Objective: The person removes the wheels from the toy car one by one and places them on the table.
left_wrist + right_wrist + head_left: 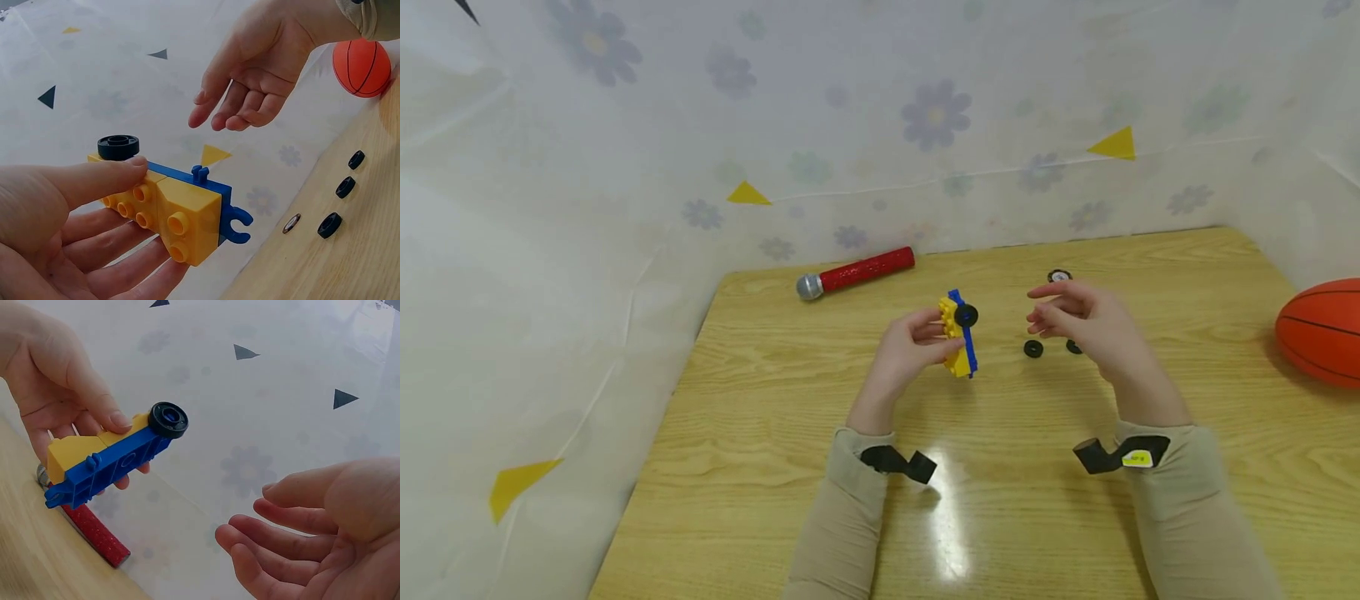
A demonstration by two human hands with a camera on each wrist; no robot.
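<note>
The left hand (904, 354) holds a toy brick chassis (959, 335) above the middle of the bench (760, 467), its grip pinching the yellow bricks between thumb on top and fingers underneath. In the left wrist view the thumb lies across the studs while the blue plate (206, 181) stands behind them, with 1 bare axle peg showing and an open clip at the end. Only 1 black wheel (167, 419) is mounted, at the end of the plate farthest from the clip.

The right hand (1078, 321) hovers beside the chassis without touching it, its grip spread, fingers relaxed and lightly bent, holding nothing. Below it, 2 loose wheels (1033, 348) lie on the bench toward the far right part, with a third round piece (1059, 276) closer to the far edge. A red microphone (856, 272) lies near the far left corner and an orange basketball (1324, 329) sits at the right edge.

The risk, as I judge it, lies in the light pinch: pressing a wheel onto the bare peg could twist the chassis in the left fingers or split the bricks from the plate. A wheel fumbled from bench level could also roll away toward an edge.
</note>
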